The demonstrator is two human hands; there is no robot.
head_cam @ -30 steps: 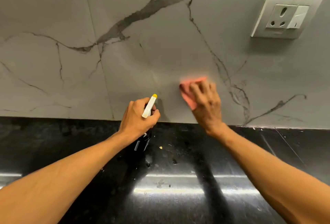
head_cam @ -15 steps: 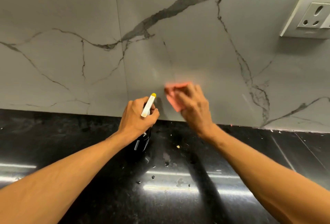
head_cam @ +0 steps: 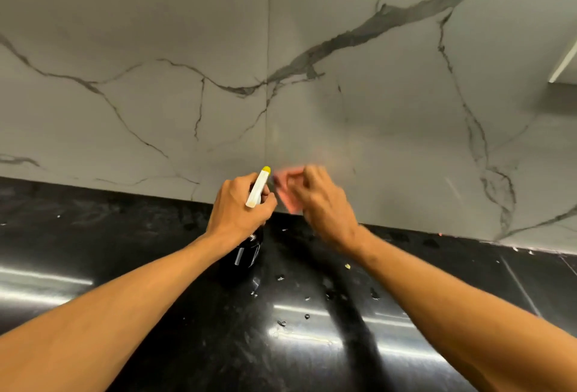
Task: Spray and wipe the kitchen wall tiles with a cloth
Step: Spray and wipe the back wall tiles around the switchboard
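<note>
Evenly, fairly brightly lit from overhead. Soft glare patches high on the glossy wall tiles (head_cam: 390,129); long white streaks of reflected light across the polished black countertop (head_cam: 131,235). Dark arm shadows running over the counter toward the wall. Strong motion blur on the right hand (head_cam: 324,207) and the pink cloth (head_cam: 288,196), edges smeared; left hand (head_cam: 239,207) and spray bottle (head_cam: 248,254) sharp. Wide-angle bending of the counter line, sagging toward both sides. Slight softness overall.
</note>
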